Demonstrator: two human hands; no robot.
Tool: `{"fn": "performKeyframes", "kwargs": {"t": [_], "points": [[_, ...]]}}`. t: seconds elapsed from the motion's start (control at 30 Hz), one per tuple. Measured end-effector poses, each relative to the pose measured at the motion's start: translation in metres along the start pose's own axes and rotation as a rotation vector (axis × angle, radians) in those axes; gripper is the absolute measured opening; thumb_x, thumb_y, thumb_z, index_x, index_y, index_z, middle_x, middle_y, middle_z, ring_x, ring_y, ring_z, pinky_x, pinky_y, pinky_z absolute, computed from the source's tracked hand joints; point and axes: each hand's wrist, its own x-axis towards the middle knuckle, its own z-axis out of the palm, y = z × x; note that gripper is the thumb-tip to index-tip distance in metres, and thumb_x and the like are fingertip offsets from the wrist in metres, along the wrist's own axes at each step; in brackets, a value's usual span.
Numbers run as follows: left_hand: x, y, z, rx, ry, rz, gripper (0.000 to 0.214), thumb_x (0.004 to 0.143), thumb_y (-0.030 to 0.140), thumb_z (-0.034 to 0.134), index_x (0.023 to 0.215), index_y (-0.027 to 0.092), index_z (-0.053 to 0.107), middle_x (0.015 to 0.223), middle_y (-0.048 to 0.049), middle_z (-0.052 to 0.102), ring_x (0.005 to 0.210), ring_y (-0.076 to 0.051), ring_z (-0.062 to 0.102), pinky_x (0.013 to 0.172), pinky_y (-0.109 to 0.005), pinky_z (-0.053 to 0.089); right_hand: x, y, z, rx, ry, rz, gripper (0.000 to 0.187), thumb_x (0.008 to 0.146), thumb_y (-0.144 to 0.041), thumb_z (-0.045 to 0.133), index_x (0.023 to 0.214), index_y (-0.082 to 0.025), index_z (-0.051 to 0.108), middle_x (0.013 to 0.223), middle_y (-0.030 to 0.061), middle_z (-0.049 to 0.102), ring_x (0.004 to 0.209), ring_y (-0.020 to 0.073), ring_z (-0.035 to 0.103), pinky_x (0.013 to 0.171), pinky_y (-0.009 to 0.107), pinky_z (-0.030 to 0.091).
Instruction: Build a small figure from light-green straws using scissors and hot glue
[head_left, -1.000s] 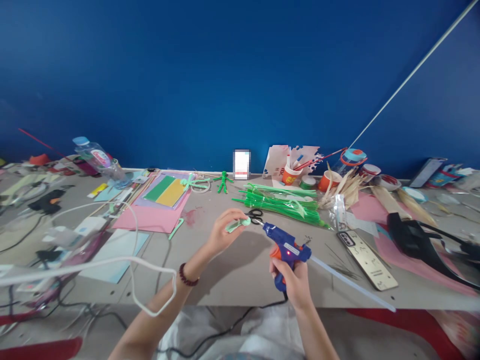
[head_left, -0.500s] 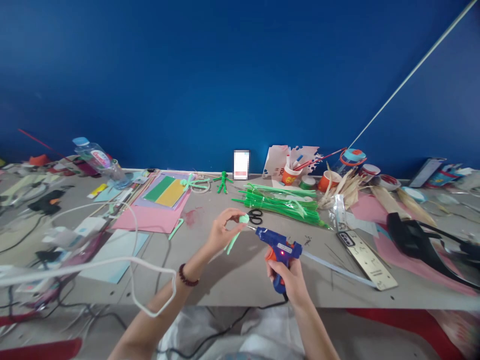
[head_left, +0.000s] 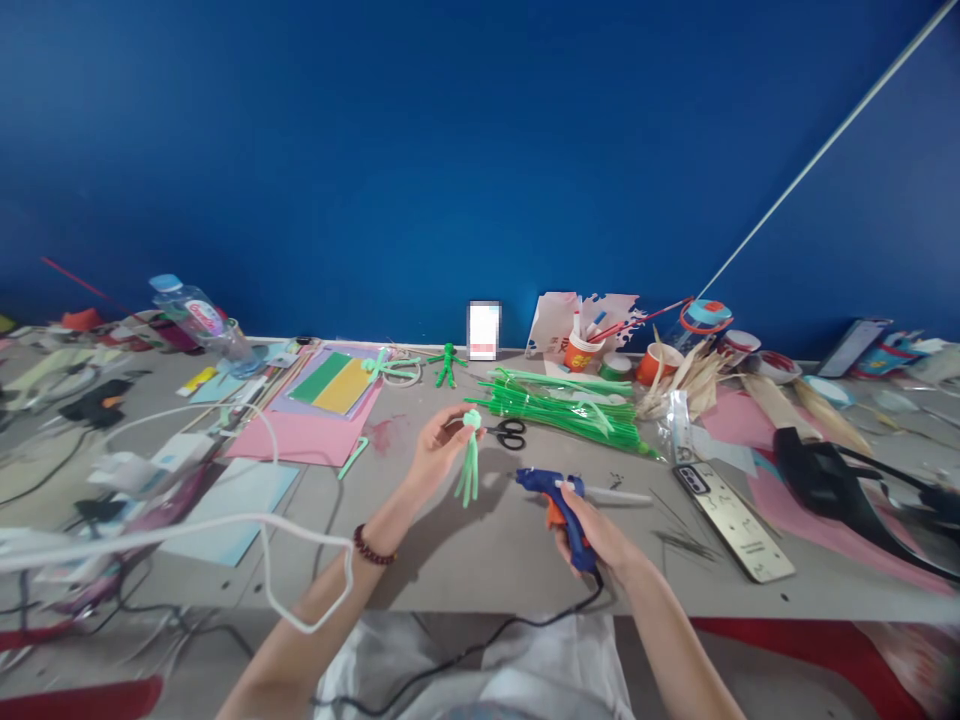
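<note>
Between the fingertips of my left hand [head_left: 442, 445] is a light green pipe cleaner figure [head_left: 469, 465], its round top pinched and its strands hanging down. My right hand [head_left: 592, 530] is wrapped round a blue hot glue gun [head_left: 551, 484] with an orange trigger, its nozzle pointing left and apart from the figure. A pale glue stick sticks out of its back. Black-handled scissors [head_left: 511, 434] lie just beyond, close to my left fingertips. A darker green pipe cleaner figure [head_left: 448, 366] stands near the wall.
A bundle of green pipe cleaners [head_left: 562, 410] lies behind the scissors. At right are a phone [head_left: 735, 522] and pink paper. Coloured sheets [head_left: 330, 384] lie at left, near a bottle [head_left: 199, 318]. A white cable [head_left: 225, 522] loops above my left forearm.
The glue gun has drawn back to the right and down, away from the figure, and now tilts differently. My left hand has shifted slightly left and turned, so the hanging strands show.
</note>
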Motion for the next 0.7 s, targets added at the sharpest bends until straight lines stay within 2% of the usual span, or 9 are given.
{"fn": "performKeyframes", "kwargs": {"t": [0.1,0.17,0.27,0.4,0.53,0.6,0.7], "points": [[0.000,-0.003,0.000,-0.004,-0.002,0.028,0.030,0.072,0.032,0.070,0.097,0.018,0.061,0.083,-0.0032,0.067,0.081,-0.022,0.068,0.082,-0.040,0.053,0.003,0.005,-0.003,-0.122,0.083,0.067,0.058,0.082,-0.068,0.032,0.071,-0.016,0.056,0.046,0.0019,0.058,0.031,0.0115,0.049,0.028,0.018,0.028],[0.000,-0.004,-0.001,0.002,-0.007,0.047,0.029,0.071,0.033,0.070,0.095,0.019,0.061,0.084,-0.0041,0.068,0.082,-0.022,0.068,0.083,-0.041,0.053,0.006,0.007,-0.005,-0.182,0.160,0.018,0.058,0.080,-0.067,0.037,0.066,-0.015,0.058,0.051,0.0033,0.060,0.035,0.0118,0.051,0.029,0.018,0.027],[-0.001,-0.004,0.000,0.035,-0.023,0.058,0.027,0.072,0.033,0.069,0.093,0.019,0.059,0.083,-0.0047,0.068,0.081,-0.022,0.068,0.079,-0.039,0.054,0.010,0.006,-0.008,-0.278,0.234,-0.101,0.055,0.078,-0.065,0.044,0.055,-0.016,0.057,0.046,0.0020,0.057,0.036,0.0121,0.049,0.034,0.021,0.032],[-0.003,-0.004,0.001,0.053,-0.027,0.067,0.026,0.073,0.032,0.068,0.092,0.018,0.056,0.084,-0.0047,0.066,0.079,-0.022,0.069,0.074,-0.035,0.053,0.014,0.000,-0.009,-0.503,0.270,-0.171,0.056,0.079,-0.063,0.045,0.046,-0.019,0.054,0.041,0.0011,0.053,0.037,0.0137,0.046,0.038,0.024,0.032],[-0.004,-0.006,0.001,0.034,-0.026,0.059,0.024,0.073,0.032,0.068,0.090,0.021,0.055,0.082,-0.0018,0.065,0.075,-0.019,0.069,0.072,-0.033,0.054,0.018,-0.002,-0.006,-0.677,0.273,-0.197,0.063,0.083,-0.064,0.034,0.036,-0.022,0.039,0.034,0.0005,0.043,0.034,0.0139,0.042,0.041,0.026,0.030],[-0.005,-0.006,0.001,0.032,-0.029,0.051,0.024,0.073,0.032,0.068,0.089,0.021,0.055,0.081,-0.0012,0.065,0.074,-0.018,0.069,0.072,-0.033,0.054,0.019,-0.003,-0.002,-0.724,0.284,-0.233,0.064,0.084,-0.064,0.032,0.035,-0.022,0.037,0.033,0.0004,0.042,0.033,0.0132,0.041,0.043,0.026,0.030],[-0.004,-0.005,0.002,0.019,-0.025,0.040,0.026,0.072,0.033,0.069,0.088,0.020,0.054,0.079,-0.0010,0.065,0.072,-0.018,0.068,0.071,-0.034,0.054,0.019,-0.008,0.004,-0.789,0.289,-0.162,0.066,0.084,-0.064,0.032,0.034,-0.022,0.039,0.030,0.0013,0.042,0.030,0.0136,0.041,0.046,0.028,0.034]]}}
